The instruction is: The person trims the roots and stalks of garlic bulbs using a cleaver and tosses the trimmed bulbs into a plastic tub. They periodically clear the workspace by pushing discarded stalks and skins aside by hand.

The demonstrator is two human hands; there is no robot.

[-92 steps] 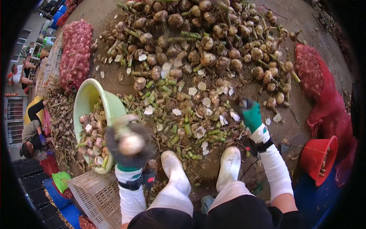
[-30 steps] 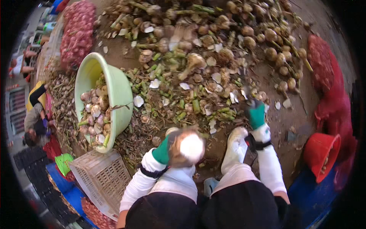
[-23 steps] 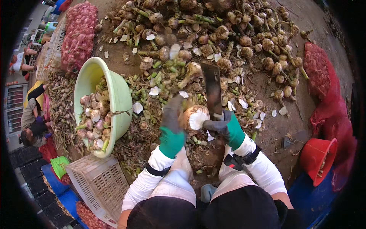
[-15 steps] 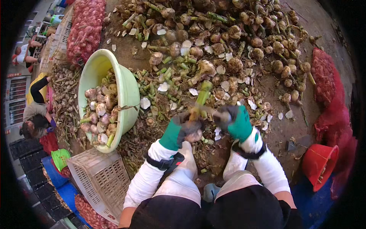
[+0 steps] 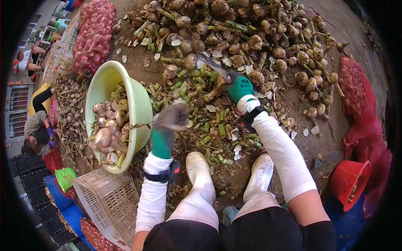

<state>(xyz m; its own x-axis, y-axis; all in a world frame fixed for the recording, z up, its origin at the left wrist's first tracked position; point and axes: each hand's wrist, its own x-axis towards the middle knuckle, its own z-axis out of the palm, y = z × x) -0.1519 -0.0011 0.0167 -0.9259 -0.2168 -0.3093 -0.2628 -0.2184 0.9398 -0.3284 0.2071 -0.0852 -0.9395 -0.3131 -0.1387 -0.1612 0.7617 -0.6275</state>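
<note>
My left hand (image 5: 169, 119), in a green and grey glove, is blurred beside the rim of the pale green basin (image 5: 141, 113); motion smears its fingers. Inside the basin, a blurred garlic bulb (image 5: 108, 139) seems to be dropping onto several trimmed bulbs. My right hand (image 5: 239, 86), also gloved, is closed round a knife (image 5: 214, 66) whose metal blade points up and left over the heap. Close to that hand, a garlic bulb with a thick stem (image 5: 217, 88) lies among cut green stems (image 5: 205, 125) and peelings.
Untrimmed garlic (image 5: 255, 42) is heaped at the far side. A plastic crate (image 5: 111, 201) stands at the lower left; a red bucket (image 5: 349, 184) tilts at the right. Red net sacks (image 5: 94, 37) flank the heap. A person (image 5: 37, 129) sits at the far left.
My hands have moved apart, the left toward the basin and the right forward over the heap. The bulb and stem held between them are gone from there; a blurred bulb is in the basin.
</note>
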